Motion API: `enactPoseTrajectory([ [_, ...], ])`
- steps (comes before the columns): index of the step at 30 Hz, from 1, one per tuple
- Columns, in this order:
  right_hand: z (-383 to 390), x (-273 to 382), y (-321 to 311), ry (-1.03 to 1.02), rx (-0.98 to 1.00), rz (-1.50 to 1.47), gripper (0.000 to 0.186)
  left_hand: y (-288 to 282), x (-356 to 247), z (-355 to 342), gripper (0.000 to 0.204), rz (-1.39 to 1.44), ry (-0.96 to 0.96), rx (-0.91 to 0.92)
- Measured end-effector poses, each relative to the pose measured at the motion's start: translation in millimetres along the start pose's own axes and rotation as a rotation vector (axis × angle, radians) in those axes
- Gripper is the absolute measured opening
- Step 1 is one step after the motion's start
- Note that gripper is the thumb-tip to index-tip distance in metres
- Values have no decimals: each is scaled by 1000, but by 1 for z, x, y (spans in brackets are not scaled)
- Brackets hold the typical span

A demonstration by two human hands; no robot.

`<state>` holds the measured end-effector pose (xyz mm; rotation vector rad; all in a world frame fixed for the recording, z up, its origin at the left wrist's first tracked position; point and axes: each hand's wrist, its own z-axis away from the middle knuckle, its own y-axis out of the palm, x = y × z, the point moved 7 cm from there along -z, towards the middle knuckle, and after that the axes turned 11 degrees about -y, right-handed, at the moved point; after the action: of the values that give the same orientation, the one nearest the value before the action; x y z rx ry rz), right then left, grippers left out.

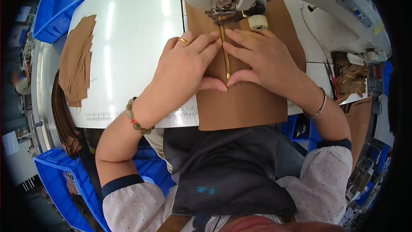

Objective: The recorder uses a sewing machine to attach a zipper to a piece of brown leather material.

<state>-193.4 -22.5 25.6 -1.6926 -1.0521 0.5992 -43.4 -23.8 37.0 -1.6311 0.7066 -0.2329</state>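
A flat brown panel (244, 111) lies across the white table, its near end overhanging the front edge. Down its middle runs a narrow gold strip (227, 60) resembling a zipper, its far end at the presser foot (219, 15) of a sewing machine (300, 2). My left hand (182, 66) rests flat on the panel to the left of the strip, fingers stretched out. Mirroring it on the right side, my right hand (268, 60) lies with extended fingers. Fingertips of both hands touch beside the strip, and the thumbs point toward its near end. Neither hand grasps anything.
Fanned brown pieces (78, 62) lie at the table's left, with more brown strips (62, 116) hanging over that edge. Blue bins (53, 13) stand at left. Brown scraps (352, 77) and a red-handled tool (334, 83) lie right. Another person (22, 81) is far left.
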Motion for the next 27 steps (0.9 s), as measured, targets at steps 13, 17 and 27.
enactPoseTrajectory([
  [13, -5, -18, 4, 69, -50, -30, 66, 3, 16, -17, 89, 4, -1, -30],
  [17, -5, -9, -1, 115, -40, 8, 59, 3, 16, -16, 87, 25, -6, -33],
  [27, 9, 11, -7, 21, -72, 19, 39, 8, -7, 25, 72, 188, -7, -9],
])
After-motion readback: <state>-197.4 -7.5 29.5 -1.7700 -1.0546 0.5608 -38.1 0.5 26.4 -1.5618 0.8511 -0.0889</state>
